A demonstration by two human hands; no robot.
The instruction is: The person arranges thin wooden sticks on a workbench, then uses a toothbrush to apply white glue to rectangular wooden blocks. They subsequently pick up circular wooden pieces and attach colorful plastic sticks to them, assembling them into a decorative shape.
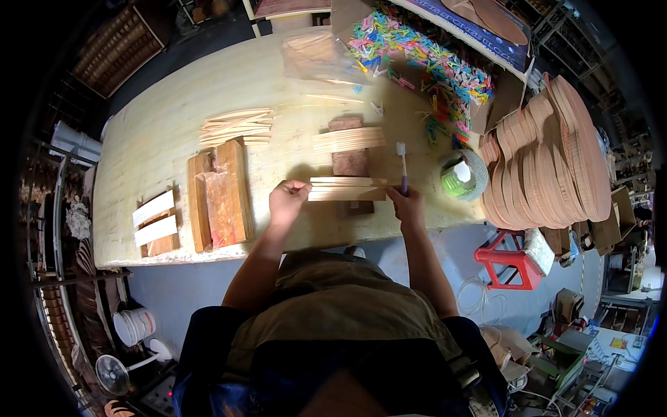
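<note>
My left hand (288, 201) pinches the left end of a few thin pale wooden strips (346, 190), held side by side near the table's front edge. At their other end is my right hand (408, 206), its fingers closed round a toothbrush (403, 167) with a purple handle, its bristle head pointing away from me. Whether those fingers also grip the strips is hard to tell. Beneath the strips lies a dark brown wooden block (350, 164), partly covered. Farther along, another row of pale strips (349, 140) rests across the same dark wood.
A green tub (456, 179) stands right of the toothbrush, before stacked curved wooden pieces (549, 163). Colourful clothes pegs (424, 59) spill at the back right. Leftward are wooden blocks (238, 187), a strip pile (236, 126) and white pieces (155, 231). A red stool (511, 258) stands below.
</note>
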